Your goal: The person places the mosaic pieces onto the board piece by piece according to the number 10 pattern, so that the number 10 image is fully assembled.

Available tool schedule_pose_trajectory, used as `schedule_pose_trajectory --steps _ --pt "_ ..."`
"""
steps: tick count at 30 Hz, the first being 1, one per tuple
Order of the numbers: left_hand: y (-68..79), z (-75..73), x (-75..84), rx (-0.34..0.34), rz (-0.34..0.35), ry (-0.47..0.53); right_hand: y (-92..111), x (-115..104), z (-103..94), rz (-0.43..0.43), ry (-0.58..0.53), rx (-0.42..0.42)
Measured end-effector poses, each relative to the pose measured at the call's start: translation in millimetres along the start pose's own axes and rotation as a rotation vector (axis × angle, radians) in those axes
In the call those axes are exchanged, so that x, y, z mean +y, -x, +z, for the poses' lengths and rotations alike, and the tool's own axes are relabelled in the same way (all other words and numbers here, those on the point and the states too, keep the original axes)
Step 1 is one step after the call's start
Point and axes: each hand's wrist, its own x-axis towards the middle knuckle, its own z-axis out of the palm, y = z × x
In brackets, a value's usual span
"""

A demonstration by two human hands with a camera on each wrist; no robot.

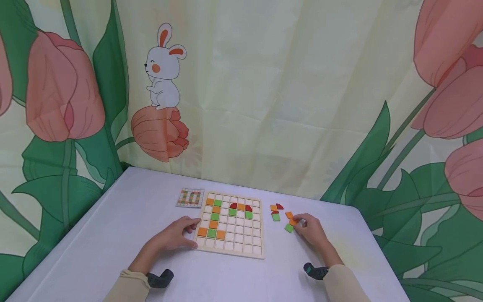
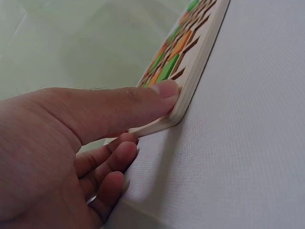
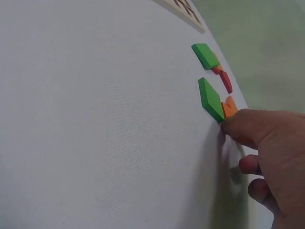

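Observation:
A wooden grid board (image 1: 244, 251) lies on the table, with orange, green and red tiles in some cells. My left hand (image 1: 177, 233) is at its left edge. In the left wrist view the thumb (image 2: 164, 93) rests on the board's near corner, while other fingers curl below it beside the edge. Right of the board, my right hand (image 1: 312, 230) pinches an orange square tile (image 1: 292, 222), partly covered by the fingertips. A green square tile (image 3: 210, 99) lies close to those fingertips, and another orange tile (image 1: 289, 214) is just beyond.
A small pattern card (image 1: 190, 198) lies at the board's far left corner. Between board and right hand are an orange tile (image 1: 273, 207), a green tile (image 1: 276, 217) and red rounded pieces (image 1: 279, 206). A printed curtain (image 1: 264, 105) hangs behind the table.

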Motion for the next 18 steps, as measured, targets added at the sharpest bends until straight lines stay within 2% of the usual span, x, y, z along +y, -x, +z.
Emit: schedule_pose_trajectory --steps 8,18 --pt "-0.2 -1.0 0.9 0.001 0.001 -0.007 2 -7 -1.9 0.009 -0.029 0.028" --pt "-0.9 0.3 -1.2 -0.004 0.003 -0.004 6 -34 6.4 -0.026 -0.074 0.014"
